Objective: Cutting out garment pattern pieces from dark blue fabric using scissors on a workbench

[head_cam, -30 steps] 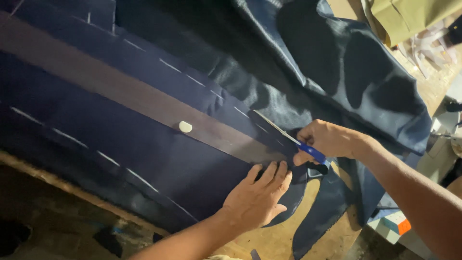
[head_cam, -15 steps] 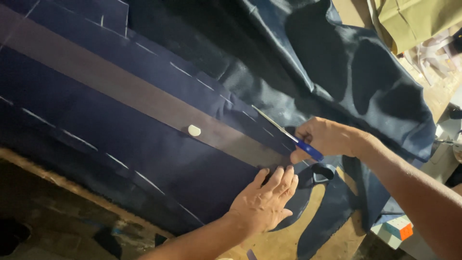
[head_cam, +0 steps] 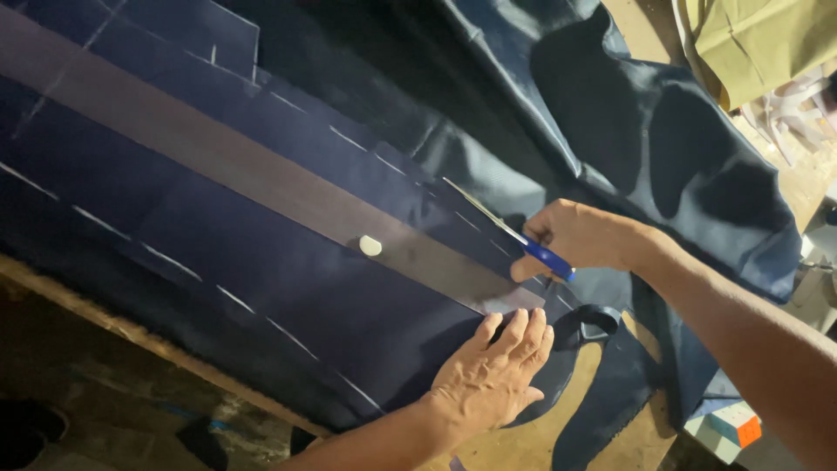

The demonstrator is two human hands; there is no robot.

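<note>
1. Head view: a sheet of dark navy fabric (head_cam: 261, 288) is spread over the bench (head_cam: 523, 445), marked with dashed white chalk lines.
2. A long dark wooden ruler (head_cam: 218, 161) is laid diagonally across the fabric, with a small pale piece of chalk (head_cam: 370, 246) resting on it.
3. The right hand (head_cam: 580, 237) is closed around the blue handle of a pair of scissors (head_cam: 510, 231); the blades are pointed up and to the left, along the fabric just above the ruler's lower end.
4. The left hand (head_cam: 493, 375) is laid open and flat, palm down, on the fabric just below the end of the ruler, fingers spread towards the scissors; nothing is gripped by it.
5. The fabric's cut edge is seen between and below the two hands, where curved strips hang over bare bench.
6. A coloured puzzle cube (head_cam: 737, 425) is seen at the lower right, well apart from the hands.
7. Olive cloth (head_cam: 758, 44) is piled at the upper right.
</note>
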